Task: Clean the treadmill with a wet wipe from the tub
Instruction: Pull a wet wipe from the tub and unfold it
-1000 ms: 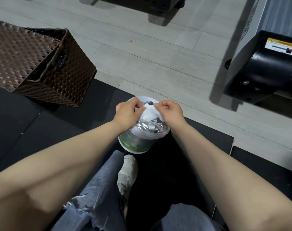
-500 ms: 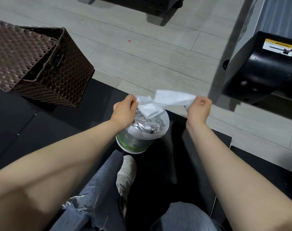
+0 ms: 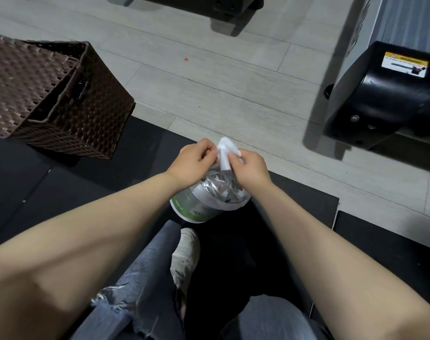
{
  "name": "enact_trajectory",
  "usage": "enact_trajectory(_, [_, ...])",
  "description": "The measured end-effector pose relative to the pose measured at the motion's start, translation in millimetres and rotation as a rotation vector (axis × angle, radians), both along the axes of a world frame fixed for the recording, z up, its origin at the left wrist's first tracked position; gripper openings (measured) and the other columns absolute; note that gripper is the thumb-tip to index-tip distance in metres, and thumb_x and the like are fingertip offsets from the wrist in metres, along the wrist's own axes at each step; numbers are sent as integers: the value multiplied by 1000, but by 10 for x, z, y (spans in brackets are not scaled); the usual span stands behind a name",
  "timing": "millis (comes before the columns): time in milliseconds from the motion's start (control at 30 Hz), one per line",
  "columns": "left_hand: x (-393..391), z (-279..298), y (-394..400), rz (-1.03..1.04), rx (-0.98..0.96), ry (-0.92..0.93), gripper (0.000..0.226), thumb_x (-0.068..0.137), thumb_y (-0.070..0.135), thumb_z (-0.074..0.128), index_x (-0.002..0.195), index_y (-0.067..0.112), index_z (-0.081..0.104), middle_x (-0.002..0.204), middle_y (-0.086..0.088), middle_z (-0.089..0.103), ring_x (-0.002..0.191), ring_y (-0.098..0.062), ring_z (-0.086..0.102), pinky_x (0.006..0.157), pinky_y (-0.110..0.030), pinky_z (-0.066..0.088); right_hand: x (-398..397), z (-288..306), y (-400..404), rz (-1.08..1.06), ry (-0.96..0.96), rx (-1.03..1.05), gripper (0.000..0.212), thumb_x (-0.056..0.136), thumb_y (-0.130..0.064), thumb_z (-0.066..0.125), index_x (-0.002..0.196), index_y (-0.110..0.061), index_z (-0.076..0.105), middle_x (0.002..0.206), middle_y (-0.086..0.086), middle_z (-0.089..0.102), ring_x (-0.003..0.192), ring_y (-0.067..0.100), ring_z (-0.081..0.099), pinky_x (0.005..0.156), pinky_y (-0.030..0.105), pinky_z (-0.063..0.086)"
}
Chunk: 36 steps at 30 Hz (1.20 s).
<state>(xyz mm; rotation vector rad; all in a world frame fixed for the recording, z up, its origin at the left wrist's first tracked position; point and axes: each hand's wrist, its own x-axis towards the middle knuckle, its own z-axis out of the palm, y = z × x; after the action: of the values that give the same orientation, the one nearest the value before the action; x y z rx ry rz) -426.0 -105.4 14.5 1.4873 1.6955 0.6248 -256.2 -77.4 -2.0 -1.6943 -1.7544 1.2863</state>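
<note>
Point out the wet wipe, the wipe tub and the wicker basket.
wet wipe (image 3: 225, 153): head view, white fold between the hands.
wipe tub (image 3: 196, 210): head view, green-labelled side wall.
wicker basket (image 3: 96, 114): head view, brown woven side.

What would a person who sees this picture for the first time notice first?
First, the two hands at the centre: the left hand and the right hand both pinch a white wipe over the open tub, which stands on the black mat. Next, the brown woven basket at the upper left. Last, the black end of the treadmill at the upper right, on the grey floor.
</note>
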Motion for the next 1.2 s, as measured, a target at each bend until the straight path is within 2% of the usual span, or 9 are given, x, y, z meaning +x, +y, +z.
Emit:
enact_trajectory(100, [-136,72,-1,-404,-105,130,29,77,37,43,102,30,56,107,2,57,109,-15,47,91,-24,42,104,-33,17,-27,-49,-9,37,101,-28,42,71,-18,60,64,-9,55,62,6,49,62,29,32])
enact_trajectory(200, [-286,95,53,-853,16,460,30,82,51,46,97,27,56,94,12,53,106,-12,44,121,-39,13,190,-1,20,-63,-56,-11,38,96,-30,49,65,-18,68,58,-8,59,59,6,52,57,25,37])
enact_trajectory(333, [-471,94,79,-1183,171,709,51,78,73,47,94,26,60,100,11,55,128,-14,41,119,-36,-18,306,19,21,-112,-76,-29,33,89,-36,61,68,-15,74,56,-4,61,52,10,50,54,26,37])
enact_trajectory(500, [-665,184,135,-1492,29,1116,104,72,90,42,152,24,29,161,3,22,153,-18,-10,105,-46,-38,283,-45,-39,-91,-105,-41,34,90,-37,62,80,-5,65,71,-1,58,69,17,52,59,30,36])
enact_trajectory(633, [-781,131,103,-1529,-30,1332,85,88,59,57,156,27,17,167,-1,-5,151,-26,-20,110,-60,-27,217,-27,-115,-5,-71,-71,28,97,-31,52,79,-12,62,65,-11,57,67,10,52,56,23,34])
enact_trajectory(767, [-951,144,98,-1415,-34,1254,31,101,38,44,131,32,51,138,13,52,146,-19,24,116,-52,-19,184,14,-93,29,-79,-58,27,98,-26,46,77,-13,58,65,-11,59,64,5,51,57,23,34])
enact_trajectory(867, [-875,209,90,-1381,-44,1241,29,104,40,40,129,31,52,128,16,56,137,-14,34,122,-46,4,208,39,-63,28,-73,-40,20,95,-22,45,90,-11,60,79,-2,64,73,17,55,62,29,36])
enact_trajectory(1067, [-594,201,168,-1246,474,1046,23,82,17,73,100,27,64,92,13,67,101,-21,57,103,-45,46,483,211,-60,-137,36,19,6,92,-24,55,95,-28,56,74,-16,64,71,-3,55,62,22,39])
enact_trajectory(1200, [42,229,295,-1190,650,912,14,90,18,52,91,23,65,82,7,65,88,-25,59,89,-44,53,785,359,2,-219,7,90,7,90,-23,58,88,-30,56,84,-12,65,77,5,59,67,26,42])
